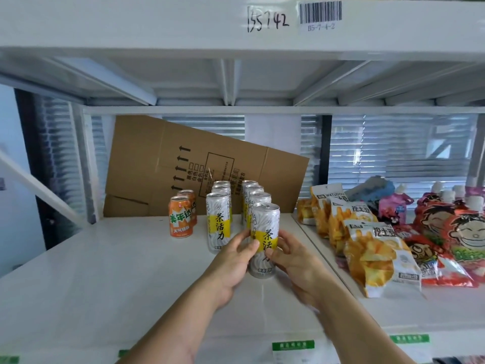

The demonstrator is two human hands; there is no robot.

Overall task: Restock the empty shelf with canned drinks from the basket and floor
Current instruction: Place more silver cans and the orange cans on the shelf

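**Tall can being set at the front of the right row**

The white metal shelf (110,271) runs under a labelled upper tier, with window blinds and a leaning flat brown cardboard sheet (183,164) behind it.

From the head camera, the tall silver can with a yellow label band (264,240) stands upright on the shelf, at the front of the right row of matching silver cans (256,195). The left hand (233,261) curls its fingers round the can's left side; the right hand (291,256) grips the right side.

To the left of that can stand a second row of silver cans (219,222) and two short orange cans (182,216). To its right lie yellow crisp bags (378,256) and red snack pouches (451,232).

The step looks like placing and squaring this can. Next would call for letting go without tipping it, then fetching another; basket and floor are out of view.
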